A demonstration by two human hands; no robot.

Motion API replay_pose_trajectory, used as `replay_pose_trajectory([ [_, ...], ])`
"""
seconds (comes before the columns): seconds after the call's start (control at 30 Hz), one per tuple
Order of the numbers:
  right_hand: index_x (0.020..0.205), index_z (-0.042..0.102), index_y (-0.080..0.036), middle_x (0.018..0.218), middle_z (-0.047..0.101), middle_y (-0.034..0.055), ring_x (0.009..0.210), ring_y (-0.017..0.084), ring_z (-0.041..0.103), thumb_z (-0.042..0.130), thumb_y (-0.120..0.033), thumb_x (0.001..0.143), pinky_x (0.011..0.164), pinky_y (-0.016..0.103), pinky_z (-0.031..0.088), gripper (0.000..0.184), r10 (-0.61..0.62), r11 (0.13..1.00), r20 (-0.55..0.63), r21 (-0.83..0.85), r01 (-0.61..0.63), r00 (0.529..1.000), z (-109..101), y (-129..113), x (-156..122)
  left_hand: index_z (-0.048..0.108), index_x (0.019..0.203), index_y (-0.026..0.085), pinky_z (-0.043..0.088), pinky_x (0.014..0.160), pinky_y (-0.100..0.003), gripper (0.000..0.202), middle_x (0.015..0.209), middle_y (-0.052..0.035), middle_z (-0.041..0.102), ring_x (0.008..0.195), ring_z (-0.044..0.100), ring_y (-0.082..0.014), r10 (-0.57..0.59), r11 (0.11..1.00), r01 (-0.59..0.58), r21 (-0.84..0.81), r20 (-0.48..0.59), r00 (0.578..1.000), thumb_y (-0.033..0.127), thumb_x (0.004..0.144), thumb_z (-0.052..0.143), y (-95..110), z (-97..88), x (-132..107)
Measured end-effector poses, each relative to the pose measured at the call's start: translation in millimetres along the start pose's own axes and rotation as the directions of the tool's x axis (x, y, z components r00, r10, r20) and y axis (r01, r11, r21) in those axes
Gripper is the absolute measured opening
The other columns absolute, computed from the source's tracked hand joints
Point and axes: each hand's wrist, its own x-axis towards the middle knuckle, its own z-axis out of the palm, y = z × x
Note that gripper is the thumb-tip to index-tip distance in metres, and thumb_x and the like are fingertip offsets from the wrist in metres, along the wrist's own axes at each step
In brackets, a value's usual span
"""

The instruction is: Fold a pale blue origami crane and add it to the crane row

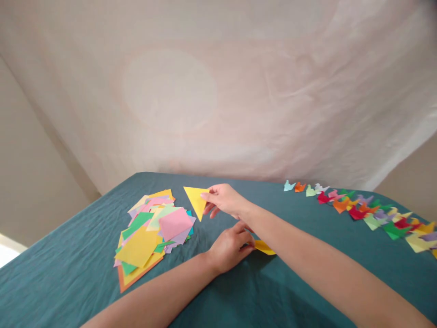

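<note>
My right hand (223,200) pinches a yellow paper triangle (198,200) by its right corner, above the table beside the paper pile. Lower and nearer to me, my left hand (230,247) has its fingers closed on a second piece of yellow paper (265,248). That piece shows only in part, and my right forearm covers some of it. The right forearm crosses in front of the left fingertips. How the second piece is folded I cannot make out.
Left of my hands lies a loose pile of coloured paper squares (139,246). Several small folded paper birds (367,212) stand in rows along the table's right side. A blue-green cloth (78,264) covers the table, and a pale fabric sheet (239,100) hangs behind it.
</note>
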Motion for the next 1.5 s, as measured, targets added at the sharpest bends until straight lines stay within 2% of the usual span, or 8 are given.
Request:
replay_pose_trajectory([
  [0.13, 0.117, 0.052, -0.01, 0.078, 0.068, 0.0066, 0.055, 0.013, 0.062, 0.071, -0.03, 0.071, 0.047, 0.023, 0.05, 0.054, 0.004, 0.99, -0.04, -0.14, -0.01, 0.999, -1.2, 10.9, 7.2, 0.061, 0.085, 0.017, 0.049, 0.082, -0.027, 0.009, 0.107, -0.0059, 0.054, 0.093, 0.057, -0.0161, -0.001, 0.999, 0.001, -0.037, 0.001, 1.0, 0.012, 0.079, 0.057, -0.3, -0.4, -0.4],
  [0.3, 0.103, 0.063, -0.014, 0.097, 0.067, 0.0084, 0.082, 0.017, 0.063, 0.062, -0.032, 0.078, 0.069, 0.029, 0.051, 0.031, -0.196, 0.929, -0.073, -0.332, 0.161, 0.978, -50.2, 2.8, -35.1, 0.057, 0.083, 0.016, 0.047, 0.082, -0.025, 0.008, 0.105, -0.0051, 0.054, 0.091, 0.056, -0.0134, -0.026, 0.994, 0.019, -0.108, -0.065, 0.998, 0.01, 0.079, 0.057, 0.8, -1.4, 0.5],
  [0.53, 0.108, 0.059, -0.016, 0.102, 0.065, 0.0086, 0.092, 0.018, 0.059, 0.057, -0.044, 0.08, 0.084, 0.034, 0.045, 0.039, -0.102, 0.944, -0.278, -0.329, 0.005, 0.955, -107.1, 34.4, -119.6, 0.049, 0.084, 0.016, 0.049, 0.066, -0.023, 0.016, 0.094, -0.0028, 0.055, 0.071, 0.055, -0.0096, -0.208, 0.932, 0.133, -0.337, -0.197, 0.958, 0.015, 0.076, 0.063, -3.0, 7.3, 4.0],
  [0.73, 0.102, 0.06, -0.016, 0.097, 0.065, 0.0068, 0.085, 0.018, 0.06, 0.061, -0.041, 0.077, 0.076, 0.03, 0.047, 0.036, -0.027, 0.971, -0.211, -0.236, -0.025, 0.977, -96.8, 75.7, -145.8, 0.049, 0.092, 0.017, 0.049, 0.064, -0.024, 0.025, 0.093, -0.0033, 0.058, 0.072, 0.06, -0.0114, -0.307, 0.869, 0.216, -0.445, -0.142, 0.941, 0.019, 0.074, 0.066, -3.7, 12.6, 5.6],
  [0.83, 0.085, 0.063, -0.015, 0.078, 0.064, 0.0027, 0.069, 0.015, 0.057, 0.058, -0.042, 0.08, 0.062, 0.024, 0.043, 0.028, -0.042, 0.968, -0.246, -0.249, -0.021, 0.968, -90.1, 83.8, -145.3, 0.049, 0.095, 0.016, 0.049, 0.065, -0.025, 0.025, 0.09, -0.0035, 0.06, 0.072, 0.061, -0.0127, -0.327, 0.848, 0.253, -0.466, -0.084, 0.941, 0.021, 0.075, 0.065, -2.2, 12.3, 5.8],
  [1.13, 0.073, 0.059, -0.016, 0.063, 0.051, -0.0024, 0.055, 0.009, 0.041, 0.056, -0.041, 0.081, 0.05, 0.021, 0.031, 0.027, -0.069, 0.956, -0.315, -0.292, -0.028, 0.947, -91.6, 93.0, -147.5, 0.048, 0.106, 0.018, 0.046, 0.062, -0.023, 0.033, 0.088, -0.0027, 0.062, 0.069, 0.06, -0.012, -0.377, 0.828, 0.331, -0.452, -0.012, 0.926, 0.026, 0.077, 0.062, 3.0, 9.0, 7.2],
  [1.3, 0.073, 0.059, -0.016, 0.062, 0.049, -0.0031, 0.054, 0.009, 0.04, 0.056, -0.042, 0.081, 0.05, 0.021, 0.03, 0.027, -0.076, 0.95, -0.332, -0.311, -0.033, 0.94, -91.8, 93.1, -148.2, 0.046, 0.111, 0.018, 0.046, 0.06, -0.022, 0.036, 0.074, 0.0004, 0.063, 0.062, 0.061, -0.0122, -0.377, 0.768, 0.376, -0.519, 0.109, 0.92, 0.022, 0.079, 0.06, -0.2, 11.1, 6.6],
  [1.5, 0.079, 0.059, -0.016, 0.066, 0.054, -0.0021, 0.058, 0.011, 0.046, 0.057, -0.04, 0.08, 0.052, 0.021, 0.034, 0.024, -0.064, 0.952, -0.282, -0.304, -0.026, 0.957, -89.6, 91.8, -150.1, 0.047, 0.109, 0.017, 0.048, 0.063, -0.024, 0.033, 0.073, 0.0, 0.064, 0.063, 0.064, -0.0134, -0.4, 0.711, 0.384, -0.589, 0.11, 0.91, 0.021, 0.078, 0.06, -2.1, 12.7, 7.1],
])
